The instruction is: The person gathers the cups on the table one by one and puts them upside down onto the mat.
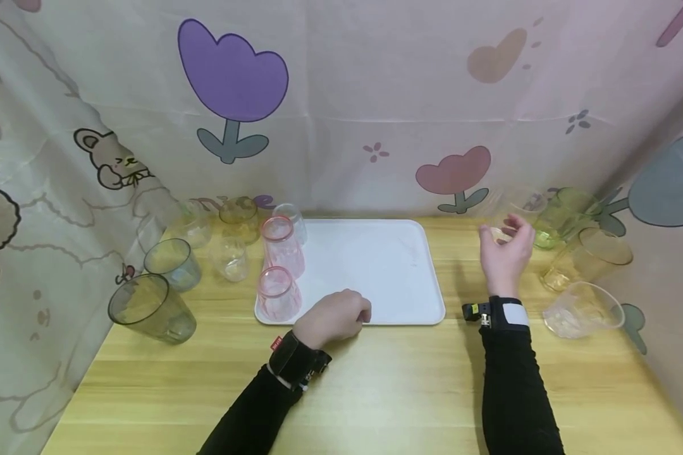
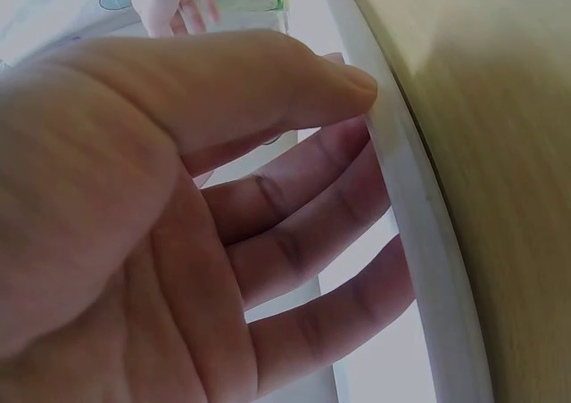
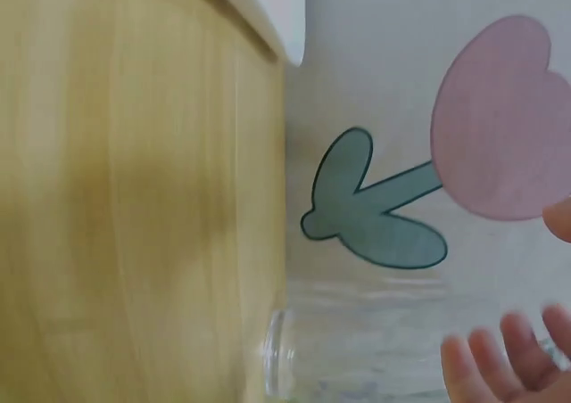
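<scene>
A: Where were the things, and how were the hands?

B: The white tray (image 1: pixel 381 272) lay on the bench (image 1: pixel 375 385), with two pink glasses (image 1: pixel 279 298) standing at its left side. The left hand (image 1: pixel 332 315) seemed to pinch the tray's near rim between thumb and fingers. The right hand (image 1: pixel 506 256) was close to a clear glass (image 3: pixel 357 345) at the back right. Its fingers were curved and spread from the thumb; whether they touched the glass, I could not tell.

A: How would this glass handle?

B: In my judgement it was light, stiff and rather slippery, and perhaps easy to break. The middle of its wall was the better place to hold, with gentle force. The tray looked stiff and not heavy, so its raised rim was suitable for gripping.

A: Did every view show the same?

B: No. The head view gave mostly the back of the left hand, but the left wrist view showed the thumb at the rim. The right wrist view showed the glass's foot on the bench, which from the head was partly covered. Only the head view had the pink glasses.
</scene>
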Motion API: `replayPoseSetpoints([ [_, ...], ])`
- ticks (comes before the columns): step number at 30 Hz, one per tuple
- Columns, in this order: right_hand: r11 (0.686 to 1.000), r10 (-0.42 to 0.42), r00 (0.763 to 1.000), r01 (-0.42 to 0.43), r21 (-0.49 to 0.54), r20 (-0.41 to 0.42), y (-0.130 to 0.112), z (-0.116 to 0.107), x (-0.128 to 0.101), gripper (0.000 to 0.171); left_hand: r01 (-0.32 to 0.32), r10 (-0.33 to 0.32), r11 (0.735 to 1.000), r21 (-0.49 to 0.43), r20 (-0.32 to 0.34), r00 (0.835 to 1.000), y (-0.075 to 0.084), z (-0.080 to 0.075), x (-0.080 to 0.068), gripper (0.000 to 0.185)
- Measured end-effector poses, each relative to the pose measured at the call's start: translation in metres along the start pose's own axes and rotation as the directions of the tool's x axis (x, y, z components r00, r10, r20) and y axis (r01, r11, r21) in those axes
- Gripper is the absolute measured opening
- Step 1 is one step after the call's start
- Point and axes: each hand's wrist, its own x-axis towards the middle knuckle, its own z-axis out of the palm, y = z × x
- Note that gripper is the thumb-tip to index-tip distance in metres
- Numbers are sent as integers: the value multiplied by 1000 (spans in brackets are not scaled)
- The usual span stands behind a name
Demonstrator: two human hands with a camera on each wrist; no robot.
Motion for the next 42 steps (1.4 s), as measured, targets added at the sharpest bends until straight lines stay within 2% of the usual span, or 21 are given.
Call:
replayPoseSetpoints([
  [6, 998, 59, 997, -60, -18, -42, 13, -5, 15, 93, -11, 11, 1000, 6, -4, 1000, 0, 0, 1, 14],
  [10, 994, 106, 994, -106, -19, 3, 21, -6, 22, 116, -17, 17, 1000, 10, -5, 1000, -1, 1, 2, 14],
  [14, 988, 154, 985, -154, -5, 74, 27, -5, 28, 126, -18, 18, 1000, 12, -4, 1000, -1, 2, 2, 15],
  [19, 983, 181, 977, -184, 18, 116, 33, -5, 37, 132, -25, 25, 1000, -5, -1, 1000, 1, 2, 1, 16],
  [22, 968, 221, 965, -235, 89, 143, 34, -9, 44, 135, -31, 31, 999, -14, -5, 999, 2, 2, 0, 16],
  [25, 937, 276, 945, -305, 169, 177, 34, -13, 50, 136, -36, 36, 999, -17, -11, 999, 2, 2, -1, 17],
  [27, 925, 299, 936, -332, 184, 186, 34, -15, 53, 134, -39, 39, 999, -19, -13, 999, 1, 2, -1, 18],
  [29, 932, 299, 937, -328, 156, 181, 36, -15, 55, 130, -39, 39, 999, -18, -13, 999, 1, 1, -1, 18],
  [34, 967, 246, 963, -251, 32, 110, 43, -11, 57, 111, -30, 30, 999, -20, -12, 999, -1, 1, -1, 19],
  [38, 971, 239, 968, -238, -17, 81, 46, -6, 58, 102, -26, 26, 999, -20, -15, 1000, -2, 1, -1, 19],
  [42, 967, 252, 964, -249, -50, 89, 48, -1, 57, 100, -22, 21, 1000, -19, -13, 1000, -4, 3, 1, 19],
])
